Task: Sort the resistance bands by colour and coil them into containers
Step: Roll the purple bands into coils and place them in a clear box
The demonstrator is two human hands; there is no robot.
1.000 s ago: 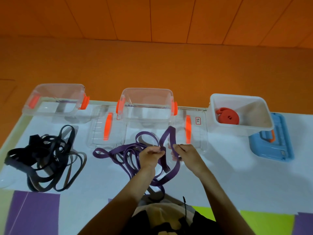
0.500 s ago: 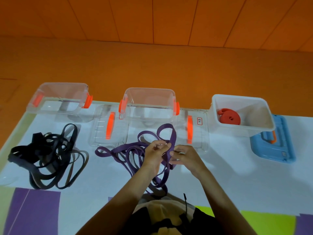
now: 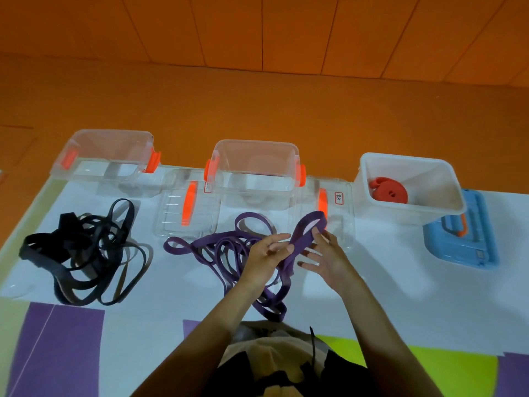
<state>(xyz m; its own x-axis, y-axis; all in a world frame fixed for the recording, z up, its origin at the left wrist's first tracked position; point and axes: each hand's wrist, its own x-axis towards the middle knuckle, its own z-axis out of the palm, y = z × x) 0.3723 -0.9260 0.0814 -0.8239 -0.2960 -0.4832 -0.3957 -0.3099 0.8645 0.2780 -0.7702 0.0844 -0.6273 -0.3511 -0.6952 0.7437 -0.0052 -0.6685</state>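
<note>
In front of the middle clear container [image 3: 257, 164], the left hand [image 3: 264, 255] keeps its fingers clamped on the purple resistance band [image 3: 319, 217]. The right hand [image 3: 326, 257] has released its pinch: fingers apart, touching the raised loop. Coiling appears imminent.

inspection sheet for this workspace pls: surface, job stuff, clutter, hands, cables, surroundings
surface: white sheet, purple and green patches at its near edge
job's things: purple bands in a loose tangle, one loop lifted; black bands tangled at left; orange band coiled in the white tub; left clear tub and middle clear tub, nothing seen inside
clutter: two clear lids with orange handles beside the clear tubs; blue lid by the white tub
grippers: left hand pinches the lifted purple loop; right hand open, fingertips touching it
cables: thin black cord at the person's chest
surroundings: orange floor and panelled wall
</note>
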